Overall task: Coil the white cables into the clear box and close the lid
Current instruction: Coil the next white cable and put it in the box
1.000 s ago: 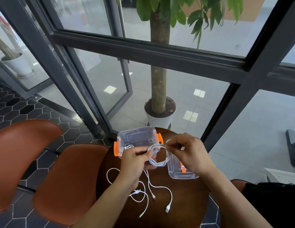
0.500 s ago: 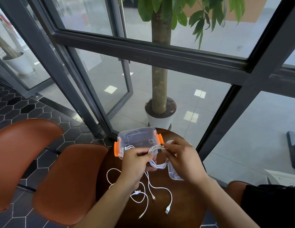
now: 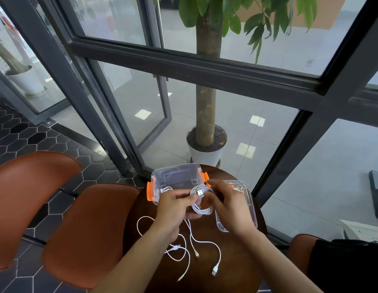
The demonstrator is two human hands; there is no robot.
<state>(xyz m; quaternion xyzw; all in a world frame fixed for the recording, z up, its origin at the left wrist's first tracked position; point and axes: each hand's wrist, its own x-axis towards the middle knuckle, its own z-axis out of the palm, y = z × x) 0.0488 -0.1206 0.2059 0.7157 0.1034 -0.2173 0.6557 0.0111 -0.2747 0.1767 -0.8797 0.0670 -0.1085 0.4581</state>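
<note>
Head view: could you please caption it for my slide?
Left hand and right hand hold a coiled cable by the clear box.

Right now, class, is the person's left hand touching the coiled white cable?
Touching. The head view shows the left hand pinching the coiled white cable between thumb and fingers.

Clear box mouth free; lid beside right; loose cables strewn nearer.

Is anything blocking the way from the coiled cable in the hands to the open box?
Nothing visible does. The left hand and right hand hold the coiled cable right in front of the box, which is open; the lid lies aside to its right.
</note>
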